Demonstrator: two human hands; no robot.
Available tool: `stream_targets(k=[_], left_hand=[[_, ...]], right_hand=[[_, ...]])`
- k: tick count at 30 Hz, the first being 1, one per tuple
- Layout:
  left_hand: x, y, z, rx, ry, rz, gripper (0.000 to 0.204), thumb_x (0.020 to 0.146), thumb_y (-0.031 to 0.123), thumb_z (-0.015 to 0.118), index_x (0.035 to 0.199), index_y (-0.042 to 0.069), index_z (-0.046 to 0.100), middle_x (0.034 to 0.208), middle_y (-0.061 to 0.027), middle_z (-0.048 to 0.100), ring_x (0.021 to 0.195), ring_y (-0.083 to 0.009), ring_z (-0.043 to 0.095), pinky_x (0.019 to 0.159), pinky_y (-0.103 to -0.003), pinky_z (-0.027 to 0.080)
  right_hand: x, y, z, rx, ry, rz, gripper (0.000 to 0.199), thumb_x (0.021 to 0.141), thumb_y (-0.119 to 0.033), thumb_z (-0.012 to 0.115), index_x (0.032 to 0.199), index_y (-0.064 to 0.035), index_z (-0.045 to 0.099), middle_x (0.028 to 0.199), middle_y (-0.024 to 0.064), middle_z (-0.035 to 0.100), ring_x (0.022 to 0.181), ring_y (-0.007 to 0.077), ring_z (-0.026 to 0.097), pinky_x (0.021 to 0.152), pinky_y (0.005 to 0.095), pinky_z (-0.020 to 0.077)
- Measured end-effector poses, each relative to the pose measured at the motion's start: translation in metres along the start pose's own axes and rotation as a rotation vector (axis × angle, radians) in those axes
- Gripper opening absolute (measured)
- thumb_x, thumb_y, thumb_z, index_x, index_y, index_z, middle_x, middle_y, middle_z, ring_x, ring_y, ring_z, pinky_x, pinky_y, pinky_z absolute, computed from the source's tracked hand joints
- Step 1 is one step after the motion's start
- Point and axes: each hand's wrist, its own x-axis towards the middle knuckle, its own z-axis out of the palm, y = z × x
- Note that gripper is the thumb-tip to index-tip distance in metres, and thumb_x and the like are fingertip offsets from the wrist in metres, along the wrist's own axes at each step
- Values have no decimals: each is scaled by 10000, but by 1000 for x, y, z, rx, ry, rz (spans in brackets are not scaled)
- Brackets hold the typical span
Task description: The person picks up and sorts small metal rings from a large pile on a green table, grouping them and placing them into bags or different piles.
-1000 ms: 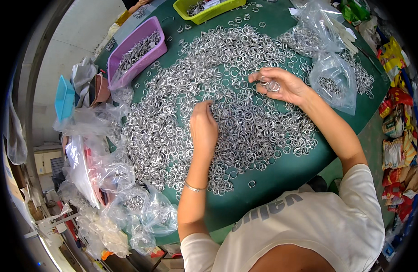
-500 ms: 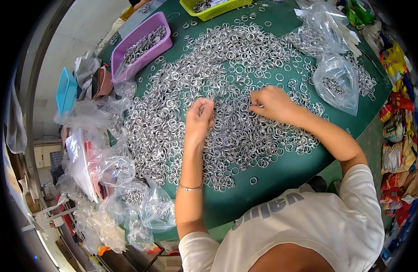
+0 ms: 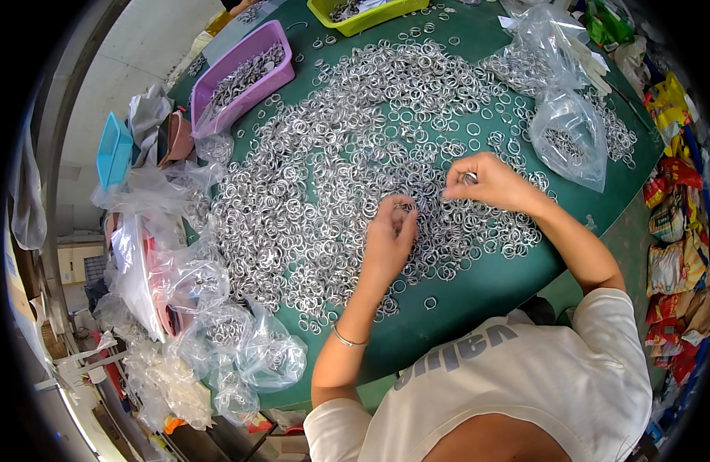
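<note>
Green table (image 3: 478,296), clear ring-filled bag (image 3: 572,138)

Left arm: bare forearm reaching up from the lower edge, a thin bracelet (image 3: 347,337) at the wrist.
Left hand (image 3: 390,235): palm down, fingers curled inward, fingertips pinched together at its far end.
Right arm: bent at the elbow, forearm angled in from the right.
Right hand (image 3: 486,181): loosely fisted, thumb and fingers closed in a grip, just right of the left hand, not touching.

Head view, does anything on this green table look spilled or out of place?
Metal rings lie loose across the green table, not in the purple tray; a few strays sit apart near the front edge.
</note>
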Motion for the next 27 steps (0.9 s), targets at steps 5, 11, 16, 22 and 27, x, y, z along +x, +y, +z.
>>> stream_targets(k=[5,11,16,22,27], left_hand=[[1,10,16,730,93,253,120,810,90,604,911,27,593,659,-155,584,528,-291,557,499,-353,430],[1,2,8,795,138,290,114,814,74,554,913,27,587,817,-165,623,626,-348,596,540,-416,473],[2,15,1,796,190,246,111,798,67,567,895,27,601,843,-155,595,666,-342,590,564,-417,469],[12,13,31,912,140,330,141,784,157,638,863,40,639,806,-128,549,663,-305,587,543,-395,454],[27,14,45,1006,61,257,153,778,167,638,836,25,642,778,-124,553,664,-311,591,546,-404,465]], right_hand=[[-13,-5,19,-516,81,-61,202,738,-199,677,781,-31,573,792,111,589,706,341,590,599,438,463],[-12,3,8,-345,172,-109,124,776,-115,609,767,3,569,775,163,596,714,354,586,635,424,471],[-16,11,-6,-384,193,-23,105,787,-86,596,781,14,567,764,152,600,702,343,577,628,403,456],[-13,7,-8,-458,265,39,157,779,-183,633,818,-31,630,791,149,629,753,344,600,662,433,476],[-8,20,-8,-609,11,142,189,773,-232,648,791,-44,651,798,151,637,761,333,610,686,433,487]])
